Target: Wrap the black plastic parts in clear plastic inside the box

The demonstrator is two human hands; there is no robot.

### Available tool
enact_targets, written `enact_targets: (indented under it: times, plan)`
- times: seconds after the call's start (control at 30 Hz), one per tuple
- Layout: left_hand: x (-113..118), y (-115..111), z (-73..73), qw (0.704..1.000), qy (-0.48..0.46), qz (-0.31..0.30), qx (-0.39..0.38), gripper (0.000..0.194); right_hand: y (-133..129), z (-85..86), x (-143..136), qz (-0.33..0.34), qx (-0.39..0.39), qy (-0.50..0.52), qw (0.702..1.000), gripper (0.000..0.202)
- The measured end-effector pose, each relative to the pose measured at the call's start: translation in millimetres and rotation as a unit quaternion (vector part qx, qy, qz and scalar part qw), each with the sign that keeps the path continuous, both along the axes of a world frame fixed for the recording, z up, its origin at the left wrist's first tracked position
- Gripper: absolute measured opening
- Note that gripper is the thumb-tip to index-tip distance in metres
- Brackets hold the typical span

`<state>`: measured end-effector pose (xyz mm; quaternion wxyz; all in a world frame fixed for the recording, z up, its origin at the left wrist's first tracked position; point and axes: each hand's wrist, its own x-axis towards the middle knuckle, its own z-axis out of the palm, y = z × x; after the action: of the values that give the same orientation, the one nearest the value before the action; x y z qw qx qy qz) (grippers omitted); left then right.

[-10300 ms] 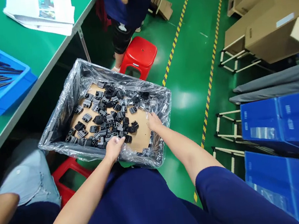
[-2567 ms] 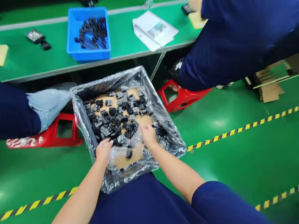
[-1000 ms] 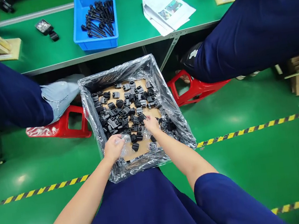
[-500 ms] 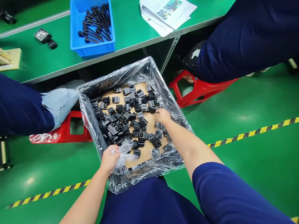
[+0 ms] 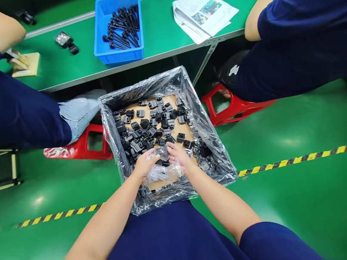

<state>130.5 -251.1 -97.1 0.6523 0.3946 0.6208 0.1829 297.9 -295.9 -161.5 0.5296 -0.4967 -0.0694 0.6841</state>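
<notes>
Both my hands are over the near half of a dark crate [image 5: 217,158] lined with clear plastic film. My left hand [image 5: 144,165] is closed on a crumpled clear plastic bag [image 5: 158,173]. Across from it my right hand [image 5: 178,155] has its fingers curled at the bag's other side, gripping its edge. Many small black plastic parts [image 5: 136,144] lie loose on the cardboard [image 5: 187,134] at the crate's bottom, densest at the left. A few of them sit just beyond and under the bag, partly hidden by it.
A green workbench [image 5: 159,32] runs behind the crate, bearing a blue bin [image 5: 106,55] of black bolt-like parts and stacked papers [image 5: 190,23]. Seated people flank the crate on red stools [image 5: 98,147] [image 5: 235,110]. Yellow-black tape [image 5: 295,160] crosses the green floor.
My right hand has moved from the crate's right side toward the middle, to the bag. My left hand has carried the bag right and slightly up. A co-worker's arm has appeared at the right.
</notes>
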Motion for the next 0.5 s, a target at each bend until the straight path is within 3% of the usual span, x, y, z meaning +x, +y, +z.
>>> enact_targets:
  times: [0.1,0.17,0.3,0.4,0.5]
  plan:
    - [-5.2,-0.3,-7.9,0.999,0.034,0.014,-0.003,0.03,3.7,12.5,-14.1,0.01,0.032,-0.126,0.991,0.035]
    - [-11.4,-2.0,-13.8,0.997,0.065,0.035,-0.01,0.025,5.5,20.6,-16.3,0.023,0.074,-0.276,0.958,0.029]
    - [-22.4,-6.8,-19.4,0.99,0.117,0.084,-0.006,0.054,3.1,35.5,-15.3,0.058,0.123,-0.474,0.87,0.03]
    - [-25.5,-9.9,-15.2,0.992,0.091,0.079,0.023,0.066,-1.2,41.6,-16.9,0.083,0.115,-0.5,0.854,0.031]
    - [-23.1,-12.6,-5.2,0.997,0.044,0.023,0.064,0.077,-2.3,44.5,-21.9,0.058,0.092,-0.487,0.866,0.032]
